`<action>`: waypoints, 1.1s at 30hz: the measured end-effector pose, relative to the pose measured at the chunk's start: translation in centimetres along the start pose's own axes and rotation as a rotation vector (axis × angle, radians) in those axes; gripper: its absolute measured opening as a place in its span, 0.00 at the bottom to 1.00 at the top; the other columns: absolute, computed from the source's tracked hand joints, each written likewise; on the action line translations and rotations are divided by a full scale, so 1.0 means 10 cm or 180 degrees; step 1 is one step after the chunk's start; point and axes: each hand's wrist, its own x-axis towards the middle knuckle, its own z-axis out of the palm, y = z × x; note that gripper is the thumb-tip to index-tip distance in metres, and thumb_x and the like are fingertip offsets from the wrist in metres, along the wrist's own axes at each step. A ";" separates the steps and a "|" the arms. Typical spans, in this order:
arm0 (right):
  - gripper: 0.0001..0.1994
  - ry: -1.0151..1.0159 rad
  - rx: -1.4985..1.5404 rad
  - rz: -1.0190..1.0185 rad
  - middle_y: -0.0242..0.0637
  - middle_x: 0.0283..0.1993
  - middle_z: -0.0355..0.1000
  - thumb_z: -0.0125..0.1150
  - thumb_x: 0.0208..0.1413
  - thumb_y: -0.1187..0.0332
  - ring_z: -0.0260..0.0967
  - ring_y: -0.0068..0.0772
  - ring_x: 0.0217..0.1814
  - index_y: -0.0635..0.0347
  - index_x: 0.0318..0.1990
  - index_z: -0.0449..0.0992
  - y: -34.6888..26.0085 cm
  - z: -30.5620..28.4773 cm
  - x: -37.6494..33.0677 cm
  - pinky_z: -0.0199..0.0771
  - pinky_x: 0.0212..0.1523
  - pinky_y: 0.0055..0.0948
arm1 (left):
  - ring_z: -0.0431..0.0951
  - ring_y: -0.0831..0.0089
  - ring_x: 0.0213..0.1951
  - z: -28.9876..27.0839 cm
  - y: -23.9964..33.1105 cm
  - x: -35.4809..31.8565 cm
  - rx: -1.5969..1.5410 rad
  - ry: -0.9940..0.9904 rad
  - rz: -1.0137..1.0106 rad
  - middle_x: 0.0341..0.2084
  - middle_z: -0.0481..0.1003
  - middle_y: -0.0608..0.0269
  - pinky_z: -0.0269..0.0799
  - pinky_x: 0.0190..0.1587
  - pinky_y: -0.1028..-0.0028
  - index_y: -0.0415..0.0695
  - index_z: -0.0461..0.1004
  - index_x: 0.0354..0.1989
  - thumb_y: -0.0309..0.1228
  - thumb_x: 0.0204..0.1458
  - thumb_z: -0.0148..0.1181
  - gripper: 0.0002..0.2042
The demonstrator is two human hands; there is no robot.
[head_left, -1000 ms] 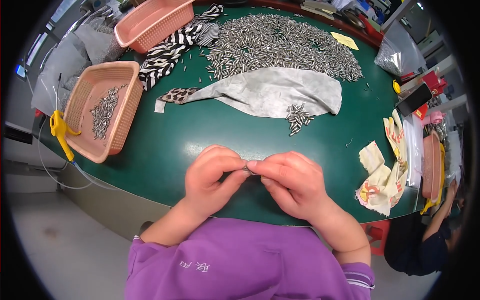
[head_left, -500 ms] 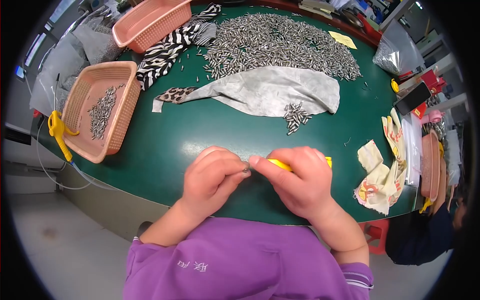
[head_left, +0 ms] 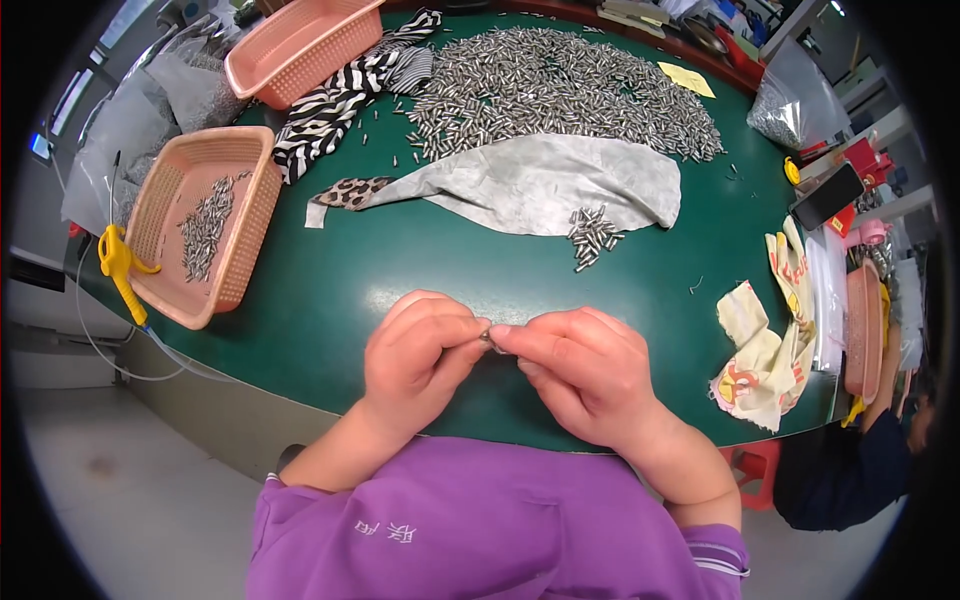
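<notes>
In front of my body, above the green table (head_left: pixel 400 270), my left hand (head_left: pixel 415 350) pinches a small metal pin (head_left: pixel 487 338) between thumb and forefinger. My right hand (head_left: pixel 590 365) is closed, its thumb and fingertips meeting the left fingertips at the pin. The yellow tool seen in that hand a moment earlier is hidden behind it now. Beyond the hands, a small heap of similar metal pins (head_left: pixel 594 236) lies at the edge of a grey cloth (head_left: pixel 540 185). A much larger pile of pins (head_left: pixel 560 85) spreads behind the cloth.
At the left are a pink basket (head_left: pixel 255 240) with pins inside, a yellow air gun (head_left: pixel 122 265) with a hose, and another pink basket (head_left: pixel 300 60). A zebra-striped cloth (head_left: pixel 330 110), a cream cloth (head_left: pixel 760 370) and a phone (head_left: pixel 828 195) lie about. A co-worker's arm (head_left: pixel 878 380) shows at far right.
My right hand has turned and shifted slightly left, and its fingertips now reach the pin. The yellow tool no longer shows. My left hand has barely moved.
</notes>
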 end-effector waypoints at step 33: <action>0.21 -0.0057 -0.1330 -0.0198 0.27 0.36 0.71 0.64 0.44 0.71 0.70 0.31 0.32 0.43 0.50 0.78 0.03 -0.01 -0.02 0.66 0.29 0.31 | 0.76 0.61 0.32 -0.07 -0.01 0.03 0.0206 -0.0594 0.0024 0.28 0.75 0.60 0.71 0.35 0.66 0.41 0.75 0.33 0.19 0.41 0.66 0.10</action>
